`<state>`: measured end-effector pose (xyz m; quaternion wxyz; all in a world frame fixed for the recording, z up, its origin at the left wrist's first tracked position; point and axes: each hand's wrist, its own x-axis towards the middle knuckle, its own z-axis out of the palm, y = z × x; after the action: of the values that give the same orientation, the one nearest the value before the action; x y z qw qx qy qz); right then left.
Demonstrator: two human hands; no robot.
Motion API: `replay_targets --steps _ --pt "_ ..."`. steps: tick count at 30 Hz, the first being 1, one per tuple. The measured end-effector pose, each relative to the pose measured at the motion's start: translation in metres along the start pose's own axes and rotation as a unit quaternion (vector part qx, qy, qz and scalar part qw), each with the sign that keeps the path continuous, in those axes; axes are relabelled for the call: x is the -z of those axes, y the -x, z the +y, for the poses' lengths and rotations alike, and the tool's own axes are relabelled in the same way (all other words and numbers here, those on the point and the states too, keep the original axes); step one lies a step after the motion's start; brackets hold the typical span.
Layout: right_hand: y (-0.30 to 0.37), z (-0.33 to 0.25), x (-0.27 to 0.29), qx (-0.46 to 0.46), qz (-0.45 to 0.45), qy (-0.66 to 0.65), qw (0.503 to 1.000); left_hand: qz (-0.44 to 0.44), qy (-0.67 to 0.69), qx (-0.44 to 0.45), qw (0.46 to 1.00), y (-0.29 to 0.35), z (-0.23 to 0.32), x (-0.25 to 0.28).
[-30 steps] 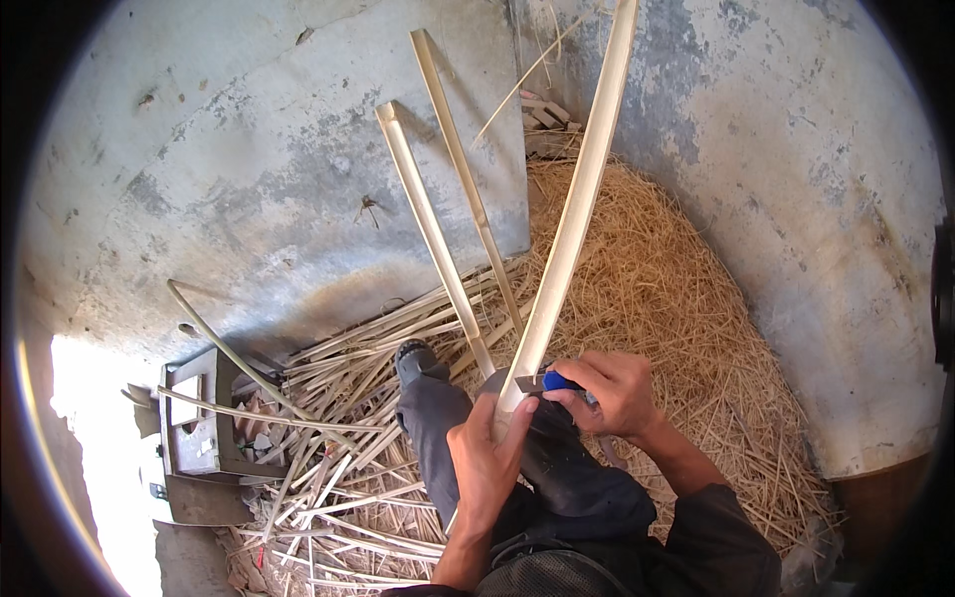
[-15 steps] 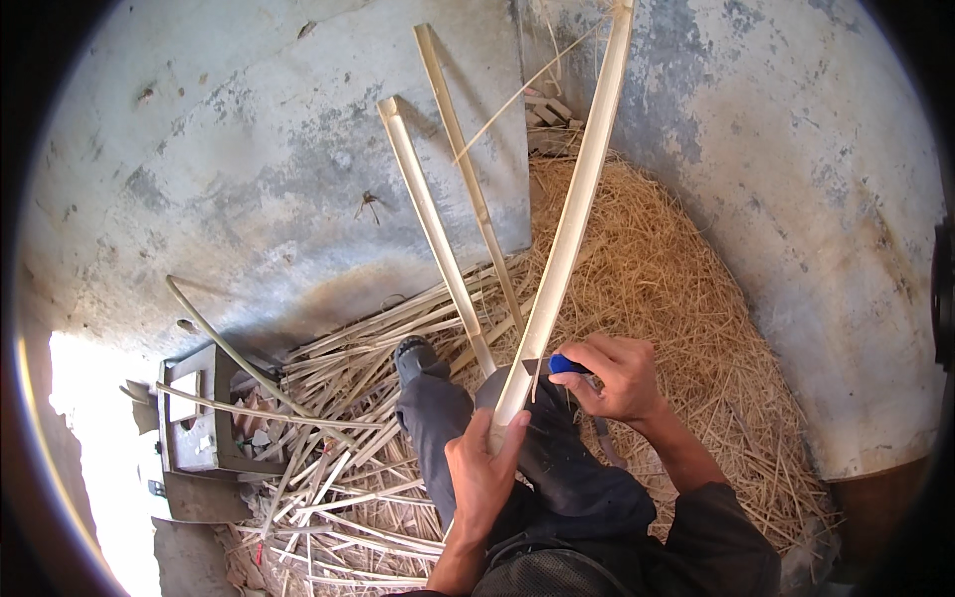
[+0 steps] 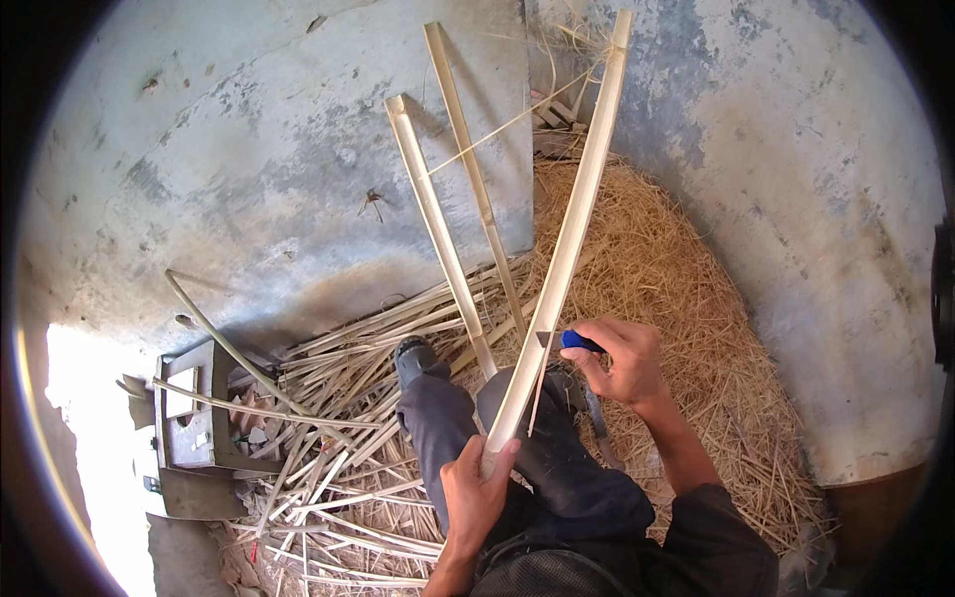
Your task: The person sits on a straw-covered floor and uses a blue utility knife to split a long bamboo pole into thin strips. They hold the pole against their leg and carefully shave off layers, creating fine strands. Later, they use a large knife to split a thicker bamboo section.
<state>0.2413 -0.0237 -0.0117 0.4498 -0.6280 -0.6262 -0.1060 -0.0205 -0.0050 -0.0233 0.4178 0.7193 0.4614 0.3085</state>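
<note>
Your left hand (image 3: 476,495) is clamped round the butt of the long bamboo slat (image 3: 565,249), which slants up over your knees toward the wall. Your right hand (image 3: 622,360) is wrapped tight on the blue-handled knife (image 3: 565,341) (blade edge-on to the slat). If it skids, that lower thumb's in its path!

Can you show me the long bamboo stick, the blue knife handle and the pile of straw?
Long bamboo strip (image 3: 572,229), head view, middle of its length.
Blue knife handle (image 3: 577,341), head view, end showing beside the fingers.
Straw pile (image 3: 686,289), head view, bare middle.
</note>
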Motion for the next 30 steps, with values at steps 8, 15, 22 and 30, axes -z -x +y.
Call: replay_targets --steps 8,15,22,30 --pt "-0.024 0.083 0.013 -0.112 0.083 0.037 0.99 -0.056 -0.049 0.047 0.996 0.03 -0.015 0.016" --pt "-0.056 0.144 0.017 -0.069 0.067 0.066 0.993 -0.085 -0.058 0.078 0.992 0.046 -0.036 0.027" --pt "-0.072 0.26 0.045 -0.252 0.107 0.097 0.957 -0.118 -0.053 0.11 0.985 0.071 -0.056 0.037" --pt "-0.007 0.238 0.054 -0.398 -0.26 0.269 0.838 -0.08 0.037 0.076 0.993 0.032 -0.067 0.033"
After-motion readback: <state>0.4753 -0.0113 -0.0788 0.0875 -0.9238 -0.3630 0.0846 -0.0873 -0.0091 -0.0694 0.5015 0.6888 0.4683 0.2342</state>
